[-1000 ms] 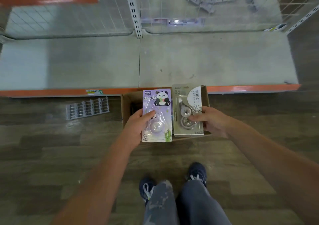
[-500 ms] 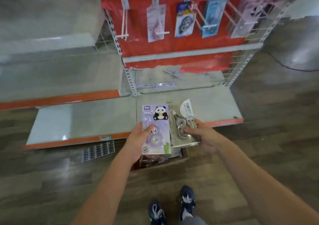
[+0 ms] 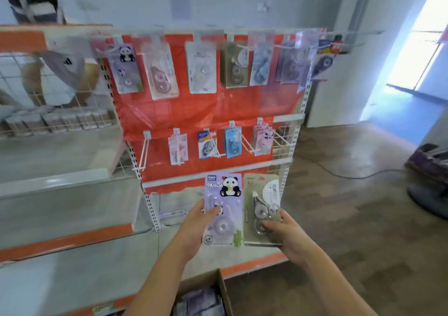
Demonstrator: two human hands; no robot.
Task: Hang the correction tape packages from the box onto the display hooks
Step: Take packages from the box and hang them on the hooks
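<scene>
The left hand [image 3: 194,228] grips a lilac package [image 3: 223,209] by its left edge, thumb curled over the front; the card reads "PANDA" beside a cartoon panda, and the small print lower down is too fine to read. Just beside it at 3 o'clock, the right hand [image 3: 283,233] holds a grey-beige package [image 3: 263,206] with thumb on the blister; "36" shows at its top left. The two cards stand upright, edges nearly touching.

At 6 o'clock of the hands, a cardboard box [image 3: 224,291] sits on the floor holding more lilac packs, blurred.

At 12 o'clock, a red-backed display [image 3: 169,112] carries hooks in two rows. The upper row includes a hung panda pack [image 3: 126,68] at 11 o'clock and a white pack marked "36" [image 3: 202,69]. The lower row has an empty hook [image 3: 143,151] at its left end, then pink, blue and panda cards.
</scene>
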